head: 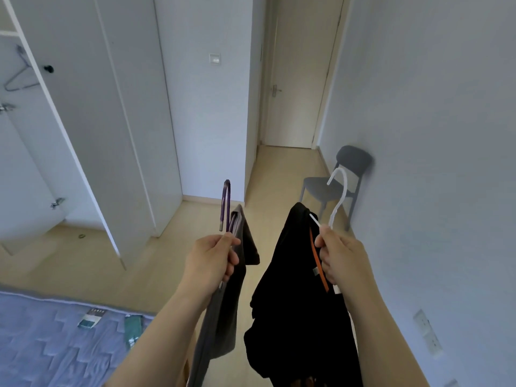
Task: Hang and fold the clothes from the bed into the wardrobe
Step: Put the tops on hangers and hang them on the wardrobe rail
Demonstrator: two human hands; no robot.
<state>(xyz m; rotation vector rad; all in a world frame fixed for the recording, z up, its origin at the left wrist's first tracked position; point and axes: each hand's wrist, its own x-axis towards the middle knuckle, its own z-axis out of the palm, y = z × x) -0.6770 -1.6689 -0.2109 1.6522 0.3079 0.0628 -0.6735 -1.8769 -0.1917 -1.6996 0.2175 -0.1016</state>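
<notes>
Nearest me, at the lower left, is a corner of the bed with a blue quilted cover. A small packet and a green item lie near its edge.

In front of me, my left hand has its fingers curled tight round the neck of a purple hanger, and a grey garment hangs down from it. Beside it but not touching, my right hand grips a white hanger carrying a black garment with an orange strip. Both hooks point up.

Beyond, on the left, the white wardrobe stands open, with a bare wire hanger inside near its top. A grey chair stands against the right wall. Farthest off is a closed door.
</notes>
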